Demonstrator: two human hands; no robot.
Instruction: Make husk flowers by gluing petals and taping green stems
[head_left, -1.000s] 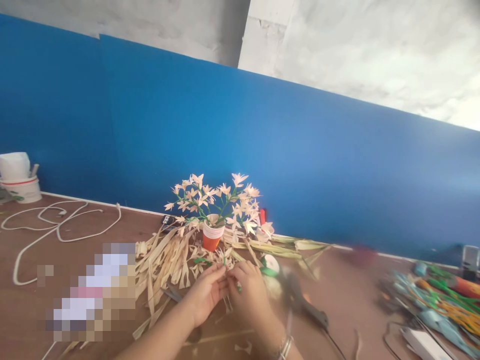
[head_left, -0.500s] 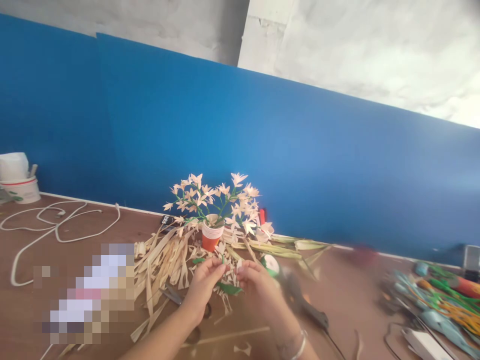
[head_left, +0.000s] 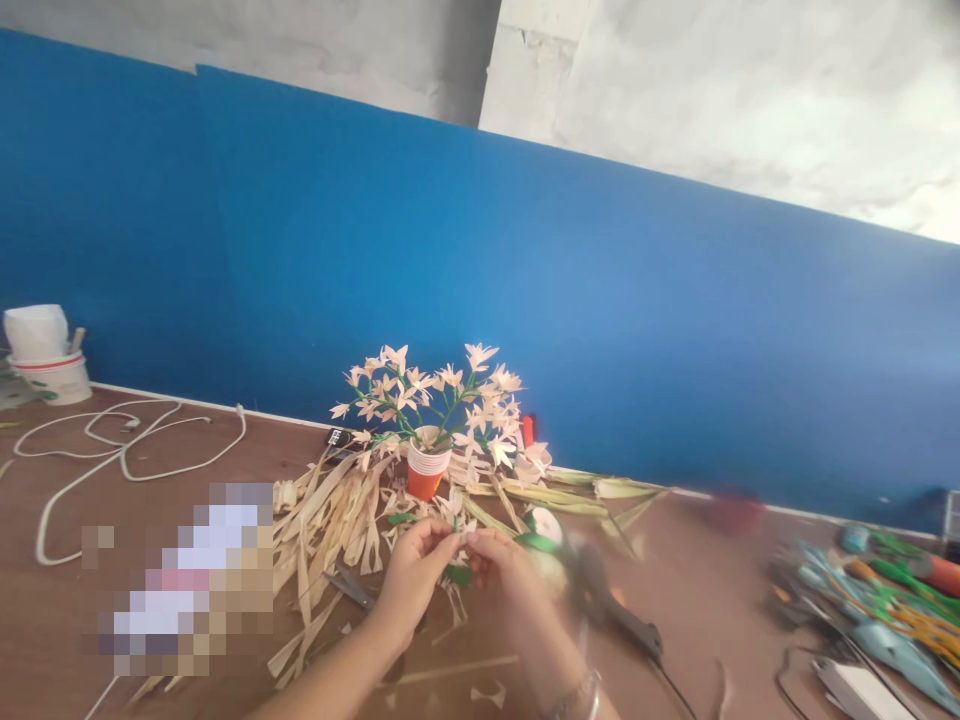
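My left hand (head_left: 410,578) and my right hand (head_left: 504,574) meet over the brown table (head_left: 720,610), fingertips pinched together on a small pale paper flower with a green stem (head_left: 457,528). A green strip shows just under the fingers. Right behind the hands stands an orange paper cup (head_left: 425,470) filled with a bouquet of pale paper flowers (head_left: 442,395) on green stems. Pale dried leaf strips (head_left: 334,525) lie spread to the left of the hands. My right wrist wears a bracelet.
A black glue gun (head_left: 611,610) lies right of my hands, scissors (head_left: 351,588) lie left. A white cable (head_left: 112,455) loops at far left near white containers (head_left: 46,352). Coloured craft materials (head_left: 877,605) pile at right. A blue wall (head_left: 525,300) backs the table.
My hands stayed in place but lifted a little and drew closer, both now pinching the small flower higher above the table. The view shifted slightly.
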